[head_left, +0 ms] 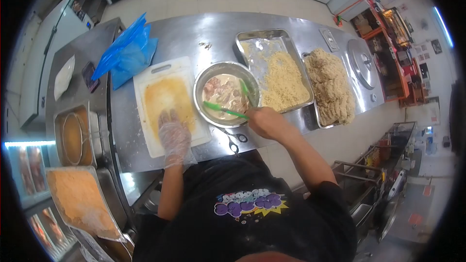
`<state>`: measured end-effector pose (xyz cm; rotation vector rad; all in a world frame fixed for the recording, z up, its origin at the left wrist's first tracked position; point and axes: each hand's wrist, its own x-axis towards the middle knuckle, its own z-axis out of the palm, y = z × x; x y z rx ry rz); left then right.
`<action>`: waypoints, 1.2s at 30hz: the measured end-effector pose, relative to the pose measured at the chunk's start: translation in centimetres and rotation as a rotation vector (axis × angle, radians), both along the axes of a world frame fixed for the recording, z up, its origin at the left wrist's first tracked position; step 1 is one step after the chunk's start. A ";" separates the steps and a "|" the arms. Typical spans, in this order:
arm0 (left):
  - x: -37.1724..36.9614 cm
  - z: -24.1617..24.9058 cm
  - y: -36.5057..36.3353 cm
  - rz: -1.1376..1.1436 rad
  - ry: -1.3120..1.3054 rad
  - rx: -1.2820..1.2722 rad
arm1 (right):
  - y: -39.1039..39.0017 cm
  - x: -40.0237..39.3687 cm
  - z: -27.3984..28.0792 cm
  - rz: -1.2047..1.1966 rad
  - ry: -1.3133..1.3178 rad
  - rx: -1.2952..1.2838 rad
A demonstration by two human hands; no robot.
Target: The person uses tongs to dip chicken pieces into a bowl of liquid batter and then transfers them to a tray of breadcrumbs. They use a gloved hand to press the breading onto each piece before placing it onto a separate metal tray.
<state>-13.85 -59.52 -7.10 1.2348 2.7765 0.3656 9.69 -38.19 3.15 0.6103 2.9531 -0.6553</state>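
A clear plastic glove covers my left hand, which lies with fingers spread on the stained white cutting board. Bare, my right hand is closed around the green handle of tongs at the rim of a round metal bowl. The tongs' green tips dip into pieces of meat in a pale, creamy liquid. Black-handled scissors lie just below the bowl. Right of the bowl is a metal tray of yellowish crumbs.
Another tray holds a heap of coated pieces, with a round metal lid beyond it. A blue plastic bag stands behind the board. At the left are a phone, a strainer and a tray of orange powder.
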 end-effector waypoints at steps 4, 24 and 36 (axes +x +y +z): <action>0.0 -1.3 -0.5 -0.016 0.023 0.011 | -1.0 -0.8 1.1 -0.042 -0.156 0.051; -0.6 -1.4 -0.4 -0.016 -0.100 -0.128 | -1.2 -0.5 -2.4 0.133 -0.013 0.343; -1.2 -2.9 -0.2 0.000 -0.080 -0.193 | -2.0 0.0 -1.6 -0.022 0.048 0.082</action>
